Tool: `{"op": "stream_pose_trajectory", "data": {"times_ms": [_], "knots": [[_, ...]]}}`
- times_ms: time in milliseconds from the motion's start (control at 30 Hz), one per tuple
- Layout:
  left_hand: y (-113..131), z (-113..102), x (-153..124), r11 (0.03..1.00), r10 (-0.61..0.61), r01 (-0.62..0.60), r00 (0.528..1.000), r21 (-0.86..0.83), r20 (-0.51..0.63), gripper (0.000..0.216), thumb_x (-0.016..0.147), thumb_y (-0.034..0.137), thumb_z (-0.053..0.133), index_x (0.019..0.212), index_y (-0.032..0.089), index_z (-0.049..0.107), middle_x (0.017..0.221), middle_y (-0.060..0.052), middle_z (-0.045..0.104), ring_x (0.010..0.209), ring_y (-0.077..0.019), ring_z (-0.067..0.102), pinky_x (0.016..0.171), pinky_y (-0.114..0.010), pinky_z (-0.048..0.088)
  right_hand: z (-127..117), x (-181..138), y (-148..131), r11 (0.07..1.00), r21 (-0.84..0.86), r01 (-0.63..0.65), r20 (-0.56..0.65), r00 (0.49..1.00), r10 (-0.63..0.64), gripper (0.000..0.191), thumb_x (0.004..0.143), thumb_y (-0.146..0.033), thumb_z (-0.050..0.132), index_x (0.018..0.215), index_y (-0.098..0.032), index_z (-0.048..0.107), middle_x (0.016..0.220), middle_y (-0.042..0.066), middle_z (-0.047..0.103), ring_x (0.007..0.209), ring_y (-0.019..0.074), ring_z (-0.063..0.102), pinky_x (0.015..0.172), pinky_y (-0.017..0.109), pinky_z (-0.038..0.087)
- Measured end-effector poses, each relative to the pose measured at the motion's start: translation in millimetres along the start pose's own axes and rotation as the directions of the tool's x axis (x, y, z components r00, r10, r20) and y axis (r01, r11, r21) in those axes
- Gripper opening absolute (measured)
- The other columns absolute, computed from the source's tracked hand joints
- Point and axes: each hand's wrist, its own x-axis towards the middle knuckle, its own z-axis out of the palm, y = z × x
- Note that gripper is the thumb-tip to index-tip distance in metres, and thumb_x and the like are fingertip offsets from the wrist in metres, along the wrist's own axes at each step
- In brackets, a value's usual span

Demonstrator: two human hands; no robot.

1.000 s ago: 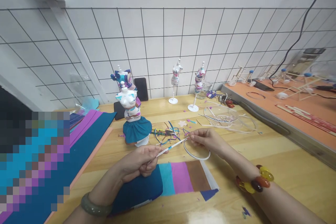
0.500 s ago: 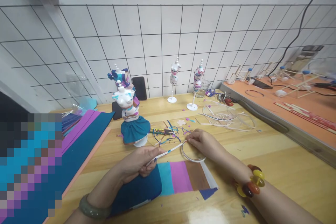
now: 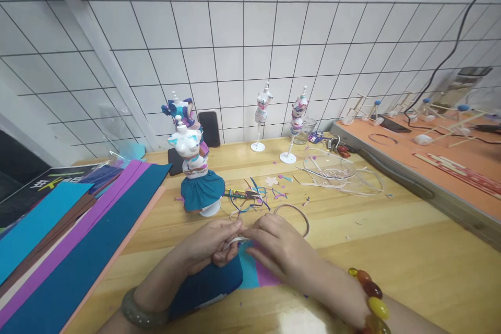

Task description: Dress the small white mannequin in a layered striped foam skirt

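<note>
A: The grip of the left hand (image 3: 211, 240), how does it stand now?

B: Its thumb and forefinger are pressed together on a narrow white strip (image 3: 237, 239); the right hand (image 3: 284, 248) has its fingertips close against the left ones, but its own fingers hide the contact, so I cannot tell whether it also pinches the strip;

A: And where exactly is this strip?

B: It is between the two hands, above the dark blue folded cloth (image 3: 207, 284) on the bench (image 3: 383, 250); a thin pale loop (image 3: 304, 215) shows just beyond the right hand, and I cannot see whether it belongs to the same strip;

A: How would you do this step well?

B: In my judgement, the left grip should hold firmly but without creasing; the right fingers should press lightly and evenly, so that the strip does not twist; I would also keep the loop apart from the loose scraps (image 3: 279, 194), because it may catch there;

A: Are there some containers?

B: Yes; a clear glass bowl (image 3: 309, 128) stands near the wall (image 3: 223, 31), partly behind a small dress form (image 3: 299, 112); its contents I cannot make out; at the left is a transparent bag (image 3: 113, 120), with a light blue piece (image 3: 136, 152) at its lower part, inside or behind, I cannot tell
</note>
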Motion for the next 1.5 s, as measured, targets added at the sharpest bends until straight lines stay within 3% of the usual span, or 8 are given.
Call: {"op": "stream_pose_trajectory", "data": {"times_ms": [200,400,667,900,1033,1233,1400,1500], "knots": [[0,-4,-1,0.999,0.036,-0.038,0.998,0.039,0.041,0.032,0.080,0.047,0.053,0.071,0.016,0.049,0.044,0.008,0.040,0.036,-0.0036,0.019,0.038,-0.022,0.010,5,1,9,0.952,0.273,-0.139,-0.087,0.982,0.168,0.018,0.089,-0.022,0.044,0.084,-0.017,0.061,0.078,0.006,0.060,0.075,0.0171,0.054,0.067,0.029,0.042],[0,-11,-1,0.996,0.044,-0.046,0.999,0.082,0.018,0.025,0.078,0.039,0.057,0.076,0.015,0.054,0.042,0.010,0.035,0.038,-0.0042,0.019,0.039,-0.022,0.009,4,0,26,0.629,0.617,-0.474,0.045,0.819,0.573,0.020,0.082,-0.037,0.054,0.078,-0.018,0.059,0.068,0.001,0.057,0.063,0.0138,0.051,0.058,0.025,0.040],[1,-13,1,0.974,0.060,-0.039,0.994,0.223,-0.088,0.023,0.075,0.038,0.057,0.077,0.014,0.056,0.049,0.008,0.041,0.039,-0.0043,0.026,0.040,-0.020,0.016,13,-1,36,0.419,0.741,-0.524,0.171,0.751,0.637,0.031,0.076,-0.050,0.058,0.078,-0.019,0.055,0.063,-0.002,0.057,0.059,0.0133,0.053,0.057,0.025,0.039],[-2,-22,8,0.939,0.134,-0.072,0.977,0.338,-0.166,0.025,0.074,0.036,0.056,0.062,0.013,0.054,0.047,0.006,0.041,0.041,-0.0059,0.029,0.041,-0.020,0.020,17,-2,38,0.370,0.770,-0.519,0.195,0.745,0.638,0.034,0.079,-0.054,0.052,0.081,-0.021,0.048,0.063,-0.002,0.055,0.060,0.0132,0.054,0.059,0.025,0.040],[-2,-16,8,0.894,0.249,-0.121,0.934,0.431,-0.256,0.022,0.072,0.030,0.059,0.085,0.013,0.063,0.063,0.002,0.053,0.058,-0.0123,0.048,0.053,-0.022,0.034,17,-2,38,0.380,0.773,-0.508,0.190,0.757,0.625,0.033,0.079,-0.053,0.053,0.080,-0.021,0.049,0.068,-0.001,0.057,0.062,0.0139,0.056,0.063,0.027,0.044],[-2,5,4,0.592,0.563,-0.201,0.796,0.781,-0.222,0.029,0.078,0.032,0.055,0.102,0.019,0.066,0.110,-0.009,0.057,0.105,-0.0237,0.048,0.092,-0.031,0.032,16,-1,34,0.384,0.779,-0.496,0.185,0.767,0.615,0.032,0.079,-0.052,0.054,0.078,-0.020,0.049,0.072,-0.001,0.056,0.065,0.0139,0.056,0.064,0.027,0.044],[-3,17,8,0.598,0.538,-0.237,0.827,0.766,-0.164,0.028,0.085,0.030,0.044,0.085,0.019,0.069,0.087,-0.006,0.060,0.084,-0.0198,0.053,0.075,-0.028,0.038,16,-1,31,0.407,0.771,-0.489,0.173,0.777,0.606,0.031,0.080,-0.051,0.053,0.077,-0.019,0.050,0.070,-0.002,0.053,0.063,0.0133,0.053,0.061,0.025,0.042],[-6,17,15,0.690,0.491,-0.261,0.854,0.675,-0.171,0.024,0.083,0.029,0.047,0.077,0.016,0.067,0.074,-0.003,0.058,0.074,-0.0181,0.051,0.066,-0.026,0.038,16,0,30,0.422,0.773,-0.473,0.156,0.787,0.597,0.028,0.082,-0.047,0.052,0.079,-0.019,0.050,0.069,-0.002,0.051,0.063,0.0129,0.051,0.061,0.024,0.040]]}}
